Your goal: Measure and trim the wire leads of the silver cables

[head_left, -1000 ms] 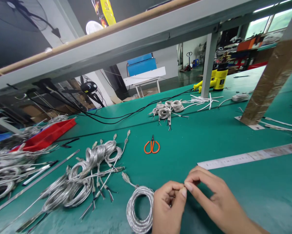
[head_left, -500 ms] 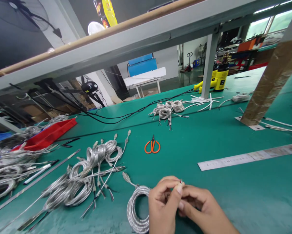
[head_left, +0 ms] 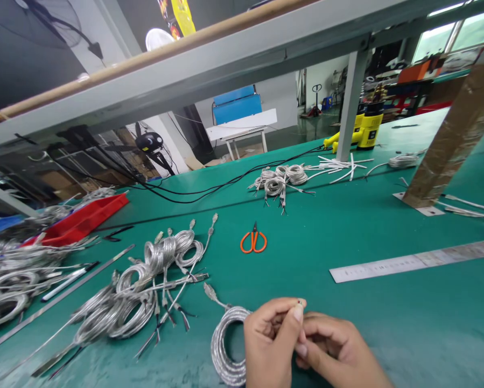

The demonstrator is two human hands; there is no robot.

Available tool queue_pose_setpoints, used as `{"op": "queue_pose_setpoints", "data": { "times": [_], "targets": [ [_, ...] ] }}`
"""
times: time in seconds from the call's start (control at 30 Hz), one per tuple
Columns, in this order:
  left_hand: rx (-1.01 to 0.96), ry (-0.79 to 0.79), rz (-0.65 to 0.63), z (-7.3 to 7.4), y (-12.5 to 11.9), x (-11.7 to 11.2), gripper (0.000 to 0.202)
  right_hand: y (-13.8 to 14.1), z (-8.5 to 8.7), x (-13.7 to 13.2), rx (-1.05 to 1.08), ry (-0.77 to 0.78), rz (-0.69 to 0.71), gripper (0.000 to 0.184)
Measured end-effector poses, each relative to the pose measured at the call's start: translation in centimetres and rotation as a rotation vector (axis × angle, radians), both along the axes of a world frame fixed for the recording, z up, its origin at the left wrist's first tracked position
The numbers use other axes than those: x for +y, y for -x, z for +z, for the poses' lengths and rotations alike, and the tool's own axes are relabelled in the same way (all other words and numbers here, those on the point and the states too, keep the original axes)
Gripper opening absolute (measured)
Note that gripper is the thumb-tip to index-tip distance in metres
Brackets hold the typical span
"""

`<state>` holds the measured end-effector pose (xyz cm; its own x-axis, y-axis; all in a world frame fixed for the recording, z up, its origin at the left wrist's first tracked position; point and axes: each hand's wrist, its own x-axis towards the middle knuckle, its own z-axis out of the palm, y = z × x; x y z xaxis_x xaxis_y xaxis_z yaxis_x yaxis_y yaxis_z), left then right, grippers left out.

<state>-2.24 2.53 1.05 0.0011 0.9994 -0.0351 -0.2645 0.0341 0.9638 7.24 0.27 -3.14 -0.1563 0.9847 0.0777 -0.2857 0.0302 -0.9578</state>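
A coiled silver cable [head_left: 225, 350] lies on the green table [head_left: 346, 226] at the bottom centre, one plug end pointing up-left. My left hand [head_left: 269, 342] is pinched shut on the cable's other end, whose small wire tips show at my thumb. Close against it, my right hand [head_left: 338, 353] has its fingers curled under the left thumb and touches the same cable end; its fingertips are partly hidden. Both hands rest near the table's front edge.
A heap of similar silver coils [head_left: 145, 291] lies to the left, more beside a red tray [head_left: 80, 221]. Orange scissors [head_left: 253, 242] sit mid-table, a steel ruler [head_left: 411, 263] to the right. Further coils [head_left: 280, 180], white strips, a yellow tool [head_left: 366, 129] and frame posts stand behind.
My right hand has drawn in from a raised pinch to tuck low against the left hand. The left hand has turned its thumb upward, still on the cable end.
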Motion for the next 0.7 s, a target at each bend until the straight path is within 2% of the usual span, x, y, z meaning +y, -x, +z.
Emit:
{"op": "queue_pose_setpoints", "data": {
  "times": [0.1, 0.3, 0.53, 0.7],
  "targets": [
    [-0.001, -0.013, -0.004, 0.0, 0.0, 0.0, 0.005, -0.1, 0.1, -0.1, -0.039, -0.023, -0.01, 0.015],
    [0.041, -0.013, -0.063, -0.3, 0.1, -0.2, 0.015, -0.1, -0.2, -0.2, -0.039, 0.01, -0.027, 0.008],
    [0.021, -0.076, -0.107, -0.7, 0.5, -0.3, 0.02, 0.2, -1.1, 0.0, 0.134, 0.083, -0.059, 0.007],
    [0.021, -0.088, -0.118, -0.4, 0.7, -0.1, 0.013, -0.1, -0.7, 0.1, 0.176, 0.15, -0.01, 0.009]
  ]
}}
